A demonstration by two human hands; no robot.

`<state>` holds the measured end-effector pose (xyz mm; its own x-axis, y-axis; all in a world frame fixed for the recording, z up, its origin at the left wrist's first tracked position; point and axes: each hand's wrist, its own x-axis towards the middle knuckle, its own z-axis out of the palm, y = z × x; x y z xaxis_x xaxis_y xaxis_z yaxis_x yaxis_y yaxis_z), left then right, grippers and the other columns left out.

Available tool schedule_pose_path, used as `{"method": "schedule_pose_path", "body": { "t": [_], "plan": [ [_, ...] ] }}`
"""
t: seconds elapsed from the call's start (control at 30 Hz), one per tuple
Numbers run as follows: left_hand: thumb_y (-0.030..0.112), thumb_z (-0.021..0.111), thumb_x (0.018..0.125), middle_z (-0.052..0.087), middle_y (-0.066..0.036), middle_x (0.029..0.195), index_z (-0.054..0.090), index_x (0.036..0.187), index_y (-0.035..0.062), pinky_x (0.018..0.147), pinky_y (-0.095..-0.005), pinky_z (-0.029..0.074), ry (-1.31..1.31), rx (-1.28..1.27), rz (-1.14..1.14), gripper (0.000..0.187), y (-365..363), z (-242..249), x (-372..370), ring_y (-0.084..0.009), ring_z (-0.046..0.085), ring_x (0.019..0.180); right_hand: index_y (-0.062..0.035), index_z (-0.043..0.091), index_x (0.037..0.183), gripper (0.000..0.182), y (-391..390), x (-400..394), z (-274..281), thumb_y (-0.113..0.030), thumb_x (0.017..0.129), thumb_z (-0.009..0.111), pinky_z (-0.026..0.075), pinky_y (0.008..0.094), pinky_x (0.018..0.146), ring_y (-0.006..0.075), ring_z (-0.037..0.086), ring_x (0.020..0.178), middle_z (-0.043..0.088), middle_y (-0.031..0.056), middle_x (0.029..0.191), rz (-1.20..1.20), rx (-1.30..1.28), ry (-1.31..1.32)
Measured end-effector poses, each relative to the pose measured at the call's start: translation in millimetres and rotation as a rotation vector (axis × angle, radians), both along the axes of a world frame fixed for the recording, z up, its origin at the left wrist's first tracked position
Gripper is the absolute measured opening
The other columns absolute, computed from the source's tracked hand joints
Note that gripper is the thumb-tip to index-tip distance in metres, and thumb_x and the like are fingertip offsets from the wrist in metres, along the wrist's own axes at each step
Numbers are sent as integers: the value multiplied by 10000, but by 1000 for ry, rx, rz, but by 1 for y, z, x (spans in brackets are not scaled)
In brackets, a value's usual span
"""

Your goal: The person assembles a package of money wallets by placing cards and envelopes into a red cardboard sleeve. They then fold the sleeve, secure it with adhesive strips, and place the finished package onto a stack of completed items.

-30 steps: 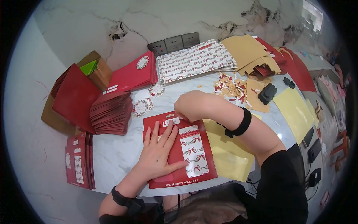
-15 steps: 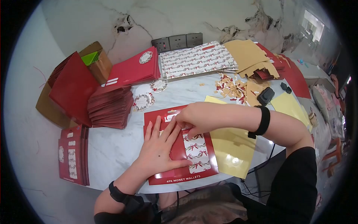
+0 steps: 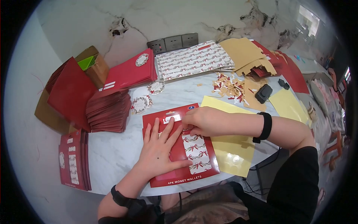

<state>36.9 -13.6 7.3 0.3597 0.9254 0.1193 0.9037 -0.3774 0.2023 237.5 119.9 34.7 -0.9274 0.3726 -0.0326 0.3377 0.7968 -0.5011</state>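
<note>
A red card pack printed "4PK MONEY WALLETS" lies flat on the marble-look table. It has a panel of bow-and-garland pattern at its right side and a hang hole at the top. My left hand presses on it with fingers spread, covering much of its left half. Across the upper right part of the pack, just above the patterned panel, rests my right hand with its fingers bent and closed together. Whatever its fingertips grip is hidden. Beneath my right forearm, a yellow sticker sheet lies beside the pack.
Similar red packs stand at the table's left edge, near a stack of dark red wallets and a cardboard box. Behind are red cards, patterned sheets, brown card and paper scraps.
My right hand has shifted slightly right and down, and the pack's top right corner with a blue round mark now shows. My left hand stays spread on the pack. The view has tilted slightly.
</note>
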Motion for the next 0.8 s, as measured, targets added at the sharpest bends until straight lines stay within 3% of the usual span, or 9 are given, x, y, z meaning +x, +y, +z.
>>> {"method": "schedule_pose_path", "body": {
  "t": [0.5, 0.63, 0.8],
  "plan": [
    [774, 637, 718, 266, -206, 1589, 413, 1497, 96, 1135, -655, 121, 16, 1, -25, 1057, 0, 3, 0, -551, 174, 1432, -27, 685, 962, 185, 8, -3, -6, -100, 800, 734, 526, 417, 780, 323, 648, 888, 640, 133, 902, 99, 50, 9],
    [771, 645, 711, 264, -241, 1578, 420, 1498, 117, 1132, -656, 121, 23, 12, -33, 1048, -1, 1, -1, -560, 171, 1427, -20, 684, 970, 178, 10, -3, 7, -83, 808, 718, 521, 407, 776, 318, 652, 895, 642, 142, 904, 153, 15, -86],
    [788, 646, 698, 241, -266, 1578, 425, 1501, 155, 1135, -653, 103, 45, -2, -36, 1046, -1, 4, 0, -567, 156, 1429, -26, 684, 964, 131, 31, 3, 14, -51, 835, 683, 519, 386, 802, 311, 658, 922, 640, 135, 916, 159, -59, -23]
  ]
}}
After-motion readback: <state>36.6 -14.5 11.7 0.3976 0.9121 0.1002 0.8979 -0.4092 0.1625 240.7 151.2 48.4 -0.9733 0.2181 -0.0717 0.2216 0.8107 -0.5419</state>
